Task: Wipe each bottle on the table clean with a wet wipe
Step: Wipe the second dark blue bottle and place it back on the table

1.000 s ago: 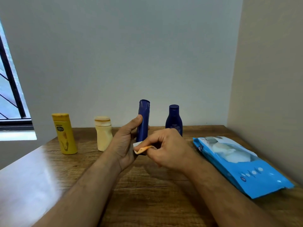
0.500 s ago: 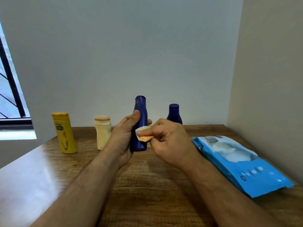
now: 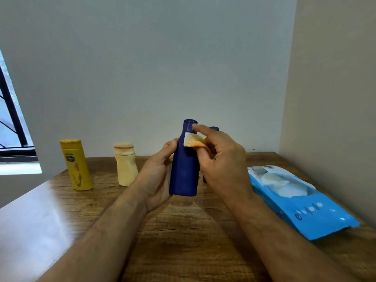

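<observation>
Wiping in progress on one of four bottles. The left hand (image 3: 160, 171) wraps around the lower body of the tall blue bottle (image 3: 184, 169), holding it upright and lifted clear of the table (image 3: 183, 241), above its middle. The right hand (image 3: 221, 159) pinches a folded wet wipe (image 3: 192, 141), stained orange along its lower fold, and presses it against the bottle's shoulder just below the cap, the forefinger stretched across the neck.

A second blue bottle (image 3: 213, 129) stands at the far edge, almost wholly hidden behind the right hand. The yellow bottle (image 3: 76, 164) stands near the far left corner, and the cream bottle (image 3: 125, 163) stands between it and the hands; both are upright and well apart from each other. The open blue wipe pack (image 3: 301, 202) lies along the right edge.

Judgement: the task is partway at most. Whether any standing bottle is already clean cannot be told; the cream and yellow ones look dull and grimy, so most of the work probably remains.
</observation>
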Demonstrator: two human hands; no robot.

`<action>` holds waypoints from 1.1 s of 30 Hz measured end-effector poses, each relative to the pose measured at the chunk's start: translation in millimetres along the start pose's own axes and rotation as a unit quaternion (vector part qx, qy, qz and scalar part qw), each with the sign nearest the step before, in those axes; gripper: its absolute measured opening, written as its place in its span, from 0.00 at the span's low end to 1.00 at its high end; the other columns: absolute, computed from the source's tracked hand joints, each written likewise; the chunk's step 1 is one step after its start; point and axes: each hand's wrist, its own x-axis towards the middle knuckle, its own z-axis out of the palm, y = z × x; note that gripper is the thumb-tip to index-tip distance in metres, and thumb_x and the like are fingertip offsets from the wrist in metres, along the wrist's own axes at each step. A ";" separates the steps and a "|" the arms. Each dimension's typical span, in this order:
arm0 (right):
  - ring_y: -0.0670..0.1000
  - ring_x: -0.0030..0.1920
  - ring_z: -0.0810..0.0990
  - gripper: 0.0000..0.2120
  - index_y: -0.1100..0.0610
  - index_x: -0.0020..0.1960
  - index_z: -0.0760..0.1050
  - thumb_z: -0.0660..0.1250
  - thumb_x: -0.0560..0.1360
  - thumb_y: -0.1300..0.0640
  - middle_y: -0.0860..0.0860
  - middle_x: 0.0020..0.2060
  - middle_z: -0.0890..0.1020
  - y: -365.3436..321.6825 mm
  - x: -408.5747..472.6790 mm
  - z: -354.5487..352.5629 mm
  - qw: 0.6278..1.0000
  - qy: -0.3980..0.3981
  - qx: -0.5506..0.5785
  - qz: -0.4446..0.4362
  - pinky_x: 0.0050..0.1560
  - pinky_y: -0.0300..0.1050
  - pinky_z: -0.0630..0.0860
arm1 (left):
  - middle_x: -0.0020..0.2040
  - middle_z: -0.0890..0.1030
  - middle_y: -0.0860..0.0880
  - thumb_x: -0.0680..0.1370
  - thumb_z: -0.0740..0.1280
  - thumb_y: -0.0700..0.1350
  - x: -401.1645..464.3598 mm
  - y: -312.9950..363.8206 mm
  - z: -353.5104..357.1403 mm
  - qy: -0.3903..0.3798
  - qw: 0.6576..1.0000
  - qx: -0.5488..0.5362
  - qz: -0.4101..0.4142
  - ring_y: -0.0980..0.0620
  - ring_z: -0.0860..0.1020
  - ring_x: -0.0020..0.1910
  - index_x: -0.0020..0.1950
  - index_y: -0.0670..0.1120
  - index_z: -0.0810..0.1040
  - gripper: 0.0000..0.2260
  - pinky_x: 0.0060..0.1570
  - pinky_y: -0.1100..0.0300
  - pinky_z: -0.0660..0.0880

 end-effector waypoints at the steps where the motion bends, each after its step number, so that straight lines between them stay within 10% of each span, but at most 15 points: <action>1: 0.42 0.46 0.78 0.15 0.50 0.63 0.79 0.68 0.78 0.61 0.45 0.49 0.80 -0.4 -0.2 -0.4 1.000 0.006 -0.001 -0.001 0.47 0.27 0.74 | 0.58 0.82 0.42 0.83 0.58 0.55 -0.9 0.0 0.9 -0.009 1.000 -0.001 0.003 0.46 0.82 0.49 0.72 0.46 0.72 0.21 0.48 0.46 0.81; 10: 0.42 0.42 0.79 0.09 0.49 0.52 0.85 0.69 0.74 0.58 0.44 0.44 0.82 -6.4 -10.1 6.4 0.950 -0.308 -0.043 -0.028 0.46 0.31 0.75 | 0.54 0.81 0.39 0.82 0.60 0.56 4.9 7.2 -12.8 0.064 0.993 -0.091 0.024 0.45 0.82 0.46 0.70 0.41 0.74 0.23 0.48 0.51 0.81; 15: 0.41 0.43 0.78 0.08 0.48 0.53 0.84 0.69 0.76 0.57 0.44 0.44 0.81 -5.1 -7.2 4.1 0.987 -0.157 -0.030 -0.009 0.45 0.29 0.74 | 0.55 0.83 0.42 0.81 0.58 0.55 -2.3 1.4 -5.5 -0.002 0.999 -0.032 -0.013 0.46 0.82 0.50 0.67 0.42 0.79 0.22 0.57 0.48 0.76; 21: 0.40 0.44 0.78 0.07 0.50 0.53 0.83 0.70 0.77 0.58 0.44 0.43 0.81 -1.9 2.7 -1.6 0.998 0.062 0.012 0.017 0.45 0.25 0.72 | 0.46 0.84 0.41 0.78 0.62 0.53 -6.9 -2.7 -0.5 -0.038 0.998 0.036 -0.025 0.43 0.83 0.40 0.58 0.42 0.80 0.18 0.45 0.46 0.78; 28: 0.45 0.44 0.81 0.08 0.54 0.54 0.82 0.72 0.74 0.59 0.46 0.46 0.84 -2.4 -6.7 0.9 0.996 -0.091 -0.001 -0.016 0.47 0.35 0.79 | 0.49 0.83 0.46 0.76 0.66 0.47 -5.5 -0.5 -9.9 -0.055 0.996 0.051 0.038 0.48 0.78 0.45 0.59 0.46 0.82 0.13 0.48 0.52 0.73; 33: 0.42 0.43 0.80 0.06 0.52 0.49 0.83 0.71 0.74 0.61 0.44 0.41 0.83 -5.9 2.7 -6.3 0.997 0.055 0.046 0.006 0.41 0.28 0.74 | 0.54 0.80 0.44 0.68 0.76 0.42 -0.3 -1.3 -13.5 -0.089 0.988 0.117 0.042 0.48 0.79 0.47 0.69 0.50 0.77 0.29 0.51 0.52 0.73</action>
